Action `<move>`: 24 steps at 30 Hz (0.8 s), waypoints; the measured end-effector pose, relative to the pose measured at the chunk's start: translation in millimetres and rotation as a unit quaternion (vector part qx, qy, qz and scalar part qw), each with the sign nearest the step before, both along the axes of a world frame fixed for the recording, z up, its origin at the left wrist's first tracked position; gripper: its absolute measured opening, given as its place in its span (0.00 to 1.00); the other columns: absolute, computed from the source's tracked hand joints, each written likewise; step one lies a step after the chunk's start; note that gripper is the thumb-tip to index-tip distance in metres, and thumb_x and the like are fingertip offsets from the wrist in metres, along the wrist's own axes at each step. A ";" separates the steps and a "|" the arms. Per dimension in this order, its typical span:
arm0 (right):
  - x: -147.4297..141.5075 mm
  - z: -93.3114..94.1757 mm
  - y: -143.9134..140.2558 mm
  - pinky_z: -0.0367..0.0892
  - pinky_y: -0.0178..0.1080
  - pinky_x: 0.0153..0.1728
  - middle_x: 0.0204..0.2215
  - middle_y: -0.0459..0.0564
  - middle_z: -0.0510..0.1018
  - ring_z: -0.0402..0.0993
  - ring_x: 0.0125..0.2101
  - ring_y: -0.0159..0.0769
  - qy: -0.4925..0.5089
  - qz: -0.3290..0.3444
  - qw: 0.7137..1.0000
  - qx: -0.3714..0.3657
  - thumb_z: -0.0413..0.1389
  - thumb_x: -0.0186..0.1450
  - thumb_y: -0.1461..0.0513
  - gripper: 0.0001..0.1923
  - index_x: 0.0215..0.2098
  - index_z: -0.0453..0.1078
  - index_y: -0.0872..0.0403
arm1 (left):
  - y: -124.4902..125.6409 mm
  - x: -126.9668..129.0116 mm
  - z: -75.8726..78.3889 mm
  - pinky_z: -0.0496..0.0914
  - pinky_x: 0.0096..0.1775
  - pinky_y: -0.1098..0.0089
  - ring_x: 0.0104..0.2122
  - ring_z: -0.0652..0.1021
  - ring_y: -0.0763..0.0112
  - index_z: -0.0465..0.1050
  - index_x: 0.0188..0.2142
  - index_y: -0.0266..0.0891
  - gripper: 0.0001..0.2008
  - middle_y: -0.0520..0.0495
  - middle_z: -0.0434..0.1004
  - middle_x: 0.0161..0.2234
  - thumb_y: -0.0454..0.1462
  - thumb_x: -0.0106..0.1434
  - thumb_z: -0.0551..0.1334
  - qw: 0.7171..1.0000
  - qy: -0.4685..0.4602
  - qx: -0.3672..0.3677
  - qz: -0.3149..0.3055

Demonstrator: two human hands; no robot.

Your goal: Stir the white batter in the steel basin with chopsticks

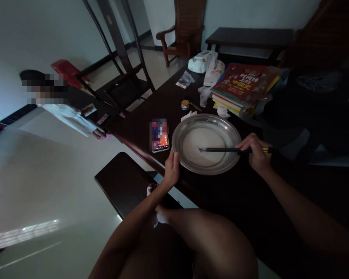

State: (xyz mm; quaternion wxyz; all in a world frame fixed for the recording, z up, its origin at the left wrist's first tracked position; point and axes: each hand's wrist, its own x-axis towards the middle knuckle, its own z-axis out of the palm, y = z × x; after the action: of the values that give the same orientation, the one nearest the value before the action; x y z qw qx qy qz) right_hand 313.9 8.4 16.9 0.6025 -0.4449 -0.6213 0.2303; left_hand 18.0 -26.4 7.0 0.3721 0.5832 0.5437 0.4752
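A wide metal basin [234, 133] rests on the dark table, with a pool of milky white liquid [209, 141] in it. My left hand [171, 167] grips the basin's near left rim, thumb on the edge and the other fingers partly hidden beneath. In my right hand [257, 152] a pair of dark chopsticks [221, 150] lies almost level across the basin's right rim. Their tips touch the white liquid near its middle. Just left of the basin lies a lit phone [159, 135], screen up.
Behind the basin are a small jar [185, 104], crumpled tissue [222, 112], plastic bags [203, 62] and a stack of books [241, 83]. A dark bench [125, 178] stands by the table [151, 104]. At the left a person [66, 114] is beside a dark chair [128, 85].
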 end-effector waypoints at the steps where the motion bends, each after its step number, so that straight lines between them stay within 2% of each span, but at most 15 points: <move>1: 0.1 -0.2 0.1 0.68 0.50 0.38 0.23 0.46 0.81 0.74 0.30 0.42 -0.010 0.012 1.000 -0.007 0.52 0.72 0.48 0.24 0.21 0.74 0.46 | 0.1 0.1 -0.1 0.63 0.67 0.58 0.65 0.71 0.54 0.65 0.66 0.37 0.39 0.38 0.71 0.65 0.62 0.71 0.46 1.000 0.001 -0.001 0.000; 4: 0.7 -0.6 0.7 0.68 0.50 0.39 0.24 0.46 0.82 0.75 0.32 0.42 -0.023 0.011 1.000 -0.017 0.53 0.71 0.48 0.22 0.23 0.75 0.46 | 0.3 0.1 -0.9 0.63 0.66 0.58 0.66 0.71 0.55 0.65 0.66 0.37 0.39 0.38 0.71 0.65 0.62 0.71 0.46 1.000 0.002 0.001 0.001; 7: 0.8 -0.9 1.0 0.67 0.50 0.37 0.23 0.47 0.81 0.74 0.29 0.42 0.013 -0.016 1.000 -0.003 0.52 0.71 0.48 0.24 0.21 0.73 0.45 | 0.5 -0.2 -1.6 0.62 0.67 0.58 0.66 0.70 0.55 0.65 0.66 0.37 0.38 0.37 0.70 0.66 0.61 0.71 0.47 1.000 0.000 0.004 -0.001; 9: 0.1 -0.7 0.3 0.67 0.50 0.35 0.22 0.47 0.80 0.73 0.27 0.41 0.020 -0.007 1.000 -0.002 0.51 0.72 0.48 0.25 0.19 0.72 0.46 | 0.5 -0.3 -2.0 0.63 0.66 0.57 0.65 0.71 0.55 0.64 0.66 0.36 0.38 0.37 0.70 0.66 0.61 0.71 0.47 1.000 -0.001 0.004 -0.003; 12: -0.8 0.7 -1.0 0.69 0.50 0.39 0.23 0.46 0.82 0.75 0.31 0.42 -0.017 0.020 0.999 -0.019 0.52 0.71 0.48 0.23 0.22 0.74 0.46 | 0.4 -0.5 -3.2 0.63 0.66 0.58 0.65 0.71 0.55 0.65 0.66 0.37 0.37 0.38 0.70 0.66 0.60 0.72 0.47 1.000 -0.004 0.006 -0.002; 14: 0.0 1.4 -0.8 0.69 0.50 0.41 0.25 0.46 0.82 0.75 0.33 0.42 -0.025 0.011 0.999 -0.020 0.53 0.71 0.49 0.22 0.23 0.75 0.46 | 0.5 -0.8 -4.3 0.63 0.67 0.57 0.66 0.71 0.55 0.65 0.66 0.37 0.37 0.38 0.70 0.65 0.60 0.72 0.47 1.000 -0.005 0.007 0.000; 17: 2.1 0.8 0.6 0.67 0.50 0.37 0.22 0.47 0.80 0.73 0.29 0.41 0.016 -0.011 1.000 0.003 0.52 0.72 0.50 0.24 0.20 0.73 0.46 | 0.8 -1.5 -6.3 0.62 0.67 0.56 0.66 0.70 0.54 0.65 0.66 0.37 0.37 0.38 0.70 0.65 0.60 0.72 0.48 1.000 -0.006 0.003 0.002; 19: 2.5 -0.3 1.1 0.67 0.49 0.35 0.21 0.46 0.80 0.72 0.27 0.40 0.030 0.004 1.000 0.008 0.51 0.72 0.50 0.25 0.19 0.72 0.46 | 1.1 -1.9 -7.2 0.62 0.67 0.56 0.65 0.71 0.54 0.65 0.65 0.37 0.37 0.37 0.71 0.65 0.61 0.71 0.48 1.000 -0.007 0.003 0.001; 22: 1.1 -1.0 0.7 0.68 0.50 0.37 0.23 0.46 0.82 0.74 0.30 0.41 -0.007 0.033 0.999 -0.010 0.53 0.72 0.50 0.23 0.21 0.74 0.46 | 1.4 -1.9 -7.8 0.62 0.67 0.57 0.65 0.71 0.54 0.65 0.66 0.38 0.37 0.38 0.71 0.65 0.61 0.72 0.47 1.000 -0.007 0.007 0.002; 24: 0.3 -0.4 0.5 0.68 0.51 0.39 0.25 0.46 0.83 0.75 0.32 0.42 -0.023 0.019 0.999 -0.017 0.53 0.71 0.49 0.22 0.23 0.76 0.45 | 1.4 -1.7 -7.5 0.62 0.67 0.57 0.65 0.71 0.55 0.65 0.66 0.38 0.37 0.38 0.71 0.65 0.60 0.72 0.48 1.000 -0.008 0.010 0.004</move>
State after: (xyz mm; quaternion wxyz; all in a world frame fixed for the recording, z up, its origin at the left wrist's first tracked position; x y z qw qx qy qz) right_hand 314.2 8.9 16.5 0.5761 -0.4478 -0.6395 0.2422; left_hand 16.3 -25.1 -0.5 0.3685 0.5813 0.5381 0.4865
